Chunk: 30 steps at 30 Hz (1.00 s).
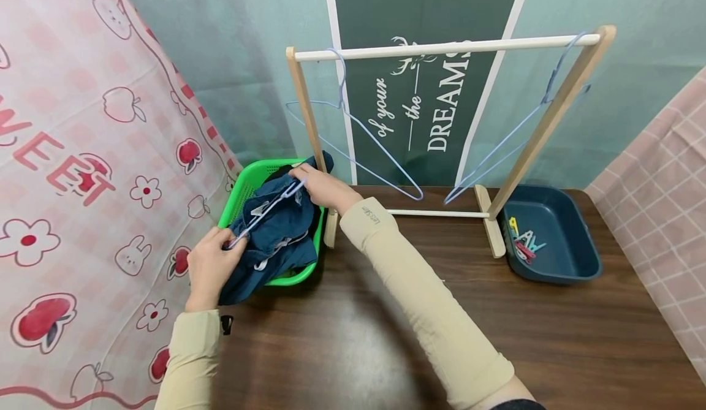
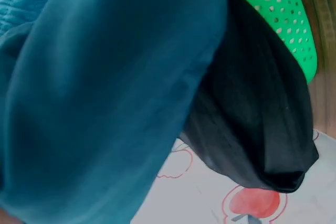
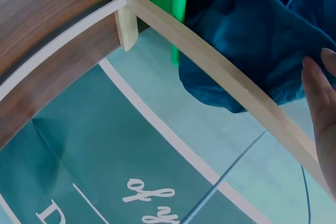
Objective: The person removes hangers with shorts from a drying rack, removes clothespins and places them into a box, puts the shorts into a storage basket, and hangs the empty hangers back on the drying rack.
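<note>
A dark blue garment (image 1: 281, 214), with a ribbed waistband (image 2: 21, 6) and white tags, is bunched over the green basket (image 1: 295, 280). Across it lies a thin lilac clothes hanger (image 1: 259, 217). My left hand (image 1: 212, 266) grips the near end of this hanger together with the cloth. At the garment's far edge, beside the rack's left post, my right hand (image 1: 322, 186) pinches the fabric. Fingers (image 3: 317, 90) of that hand show at the cloth in the right wrist view. Black cloth (image 2: 257, 108) hangs beside the blue cloth in the left wrist view.
A wooden rack (image 1: 535, 134) with a white top bar (image 1: 441, 48) stands behind. Two more hangers, a left one (image 1: 380, 146) and a right one (image 1: 496, 152), hang from it. A dark blue bin (image 1: 568, 238) at right holds several clothespins (image 1: 524, 244). A printed curtain (image 1: 99, 214) borders the left.
</note>
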Each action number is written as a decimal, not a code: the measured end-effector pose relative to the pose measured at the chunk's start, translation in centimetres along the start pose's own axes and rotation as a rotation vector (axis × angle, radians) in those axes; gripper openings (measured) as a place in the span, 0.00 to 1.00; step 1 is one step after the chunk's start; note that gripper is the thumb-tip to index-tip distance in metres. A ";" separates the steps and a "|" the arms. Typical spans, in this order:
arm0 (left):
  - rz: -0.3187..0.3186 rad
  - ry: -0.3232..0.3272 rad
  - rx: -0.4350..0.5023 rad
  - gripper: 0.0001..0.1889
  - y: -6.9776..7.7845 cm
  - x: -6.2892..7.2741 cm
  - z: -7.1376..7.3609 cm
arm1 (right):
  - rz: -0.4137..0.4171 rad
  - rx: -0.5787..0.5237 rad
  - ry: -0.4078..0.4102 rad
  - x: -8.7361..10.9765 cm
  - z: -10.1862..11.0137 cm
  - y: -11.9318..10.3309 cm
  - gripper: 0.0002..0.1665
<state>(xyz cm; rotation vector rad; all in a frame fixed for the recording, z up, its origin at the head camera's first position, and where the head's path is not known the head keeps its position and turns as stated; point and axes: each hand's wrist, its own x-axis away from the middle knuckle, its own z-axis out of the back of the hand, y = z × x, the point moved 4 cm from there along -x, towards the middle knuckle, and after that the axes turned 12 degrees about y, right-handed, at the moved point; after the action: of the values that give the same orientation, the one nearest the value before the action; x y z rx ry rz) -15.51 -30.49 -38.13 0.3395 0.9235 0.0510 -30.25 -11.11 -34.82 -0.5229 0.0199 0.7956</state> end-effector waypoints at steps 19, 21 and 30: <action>-0.188 0.093 0.080 0.06 1.6 -0.4 0.3 | -0.051 0.010 0.256 -0.5 0.9 -1.3 0.21; -0.159 0.151 0.103 0.06 0.9 -0.1 0.9 | -0.088 -0.023 0.286 -0.6 1.3 -0.7 0.21; -0.171 0.336 0.123 0.16 -0.5 0.3 2.4 | -0.141 -0.057 0.349 -1.4 2.3 0.1 0.21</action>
<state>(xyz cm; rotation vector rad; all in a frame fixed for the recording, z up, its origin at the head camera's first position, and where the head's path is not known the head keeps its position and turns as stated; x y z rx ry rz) -13.52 -31.50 -37.17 0.3708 1.2891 -0.1096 -31.70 -11.01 -32.54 -0.7052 0.2806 0.5613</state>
